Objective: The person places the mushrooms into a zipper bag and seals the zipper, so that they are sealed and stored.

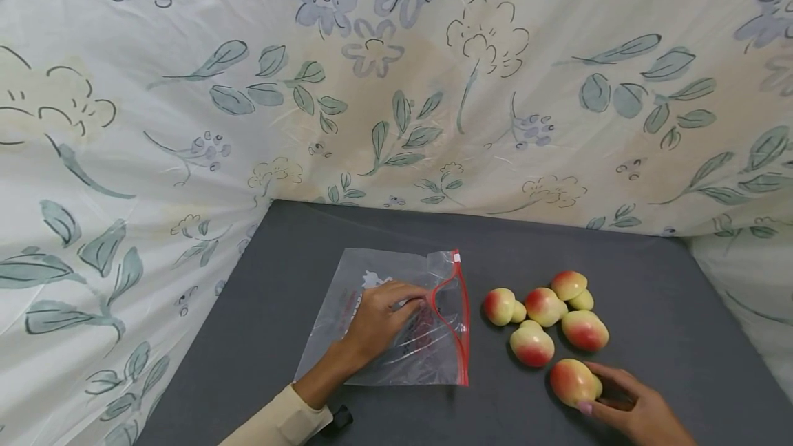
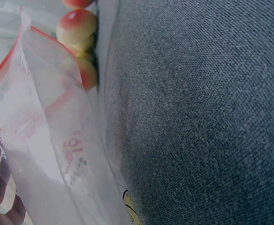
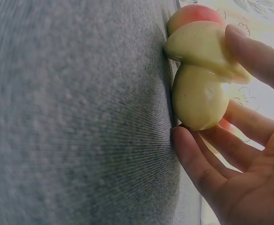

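A clear zip bag (image 1: 403, 263) with a red zip edge lies on the dark table, its mouth gaping toward the right. My left hand (image 1: 379, 319) pinches the upper layer of the bag near that red edge; in the left wrist view the raised plastic (image 2: 76, 173) stands between the camera and part of the hand. At the front right, my right hand (image 1: 641, 408) holds a toy mushroom (image 1: 571, 380) with a red-yellow cap, thumb and fingers around it. The right wrist view shows its pale stem (image 3: 200, 98) between the thumb and fingers, low against the table.
Several more toy mushrooms (image 1: 585, 331) lie grouped to the right of the bag, beyond the right hand. A small black object (image 1: 337, 420) is by the left cuff. Floral cloth (image 1: 396, 115) hangs along the table's back and sides.
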`<state>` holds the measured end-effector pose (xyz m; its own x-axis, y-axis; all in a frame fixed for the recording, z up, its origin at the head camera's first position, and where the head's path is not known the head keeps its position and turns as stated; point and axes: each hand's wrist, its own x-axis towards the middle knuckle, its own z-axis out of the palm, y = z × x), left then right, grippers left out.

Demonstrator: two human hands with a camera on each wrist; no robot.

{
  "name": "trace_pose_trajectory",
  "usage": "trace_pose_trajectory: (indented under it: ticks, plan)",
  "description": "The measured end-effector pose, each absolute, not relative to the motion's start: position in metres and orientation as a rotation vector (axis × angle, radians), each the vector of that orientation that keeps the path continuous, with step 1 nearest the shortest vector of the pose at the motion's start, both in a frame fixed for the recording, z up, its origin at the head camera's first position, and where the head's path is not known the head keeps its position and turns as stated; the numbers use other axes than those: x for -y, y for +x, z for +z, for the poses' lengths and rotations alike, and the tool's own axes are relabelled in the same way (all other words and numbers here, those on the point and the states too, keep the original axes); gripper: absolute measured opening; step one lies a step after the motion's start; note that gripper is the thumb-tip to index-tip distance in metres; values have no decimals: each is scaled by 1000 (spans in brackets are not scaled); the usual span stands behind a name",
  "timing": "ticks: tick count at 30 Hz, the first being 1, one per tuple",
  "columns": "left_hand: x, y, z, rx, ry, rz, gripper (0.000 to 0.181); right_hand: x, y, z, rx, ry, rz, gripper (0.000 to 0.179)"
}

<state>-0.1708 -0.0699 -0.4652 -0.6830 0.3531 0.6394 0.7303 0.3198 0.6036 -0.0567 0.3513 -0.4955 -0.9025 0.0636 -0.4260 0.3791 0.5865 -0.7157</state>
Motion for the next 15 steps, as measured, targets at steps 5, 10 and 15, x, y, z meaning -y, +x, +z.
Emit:
trace_pose_trajectory:
  ticks: [5, 10, 15]
  plan:
    - [70, -172, -465, 2190, -980, -1308, 23, -350, -57, -495, -2470, 360, -1229, 84]
    - [71, -173, -467, 2188, -990, -1307, 23, -349, -58, -494, -2484, 367, -1202, 84]
    - [71, -173, -467, 2183, -994, -1304, 22, -349, -59, -494, -2483, 374, -1204, 84]
